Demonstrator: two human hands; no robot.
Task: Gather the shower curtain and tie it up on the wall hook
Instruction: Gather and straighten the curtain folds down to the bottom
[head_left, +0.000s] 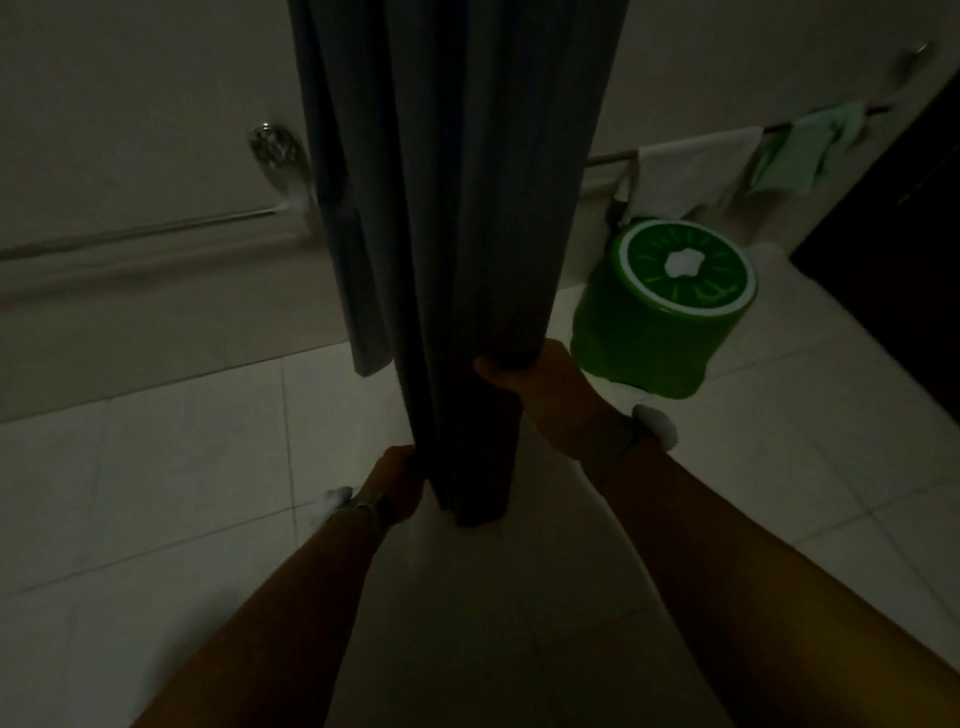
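A dark grey shower curtain (457, 208) hangs from above in a gathered bundle of folds down the middle of the dim view. My right hand (540, 395) wraps around the bundle from the right, thumb in front. My left hand (397, 480) pinches the bundle's left edge lower down, close to its bottom hem. A loose flap of the curtain hangs separately at the left. On the wall left of the curtain is a shiny metal fitting (275, 150); I cannot tell whether it is the hook.
A green upturned bucket-like stool (660, 306) stands on the pale tiled floor (156, 467) right of the curtain. A metal rail (613, 156) on the wall carries a white towel (691, 166) and a green cloth (810, 150). A dark door stands at the far right.
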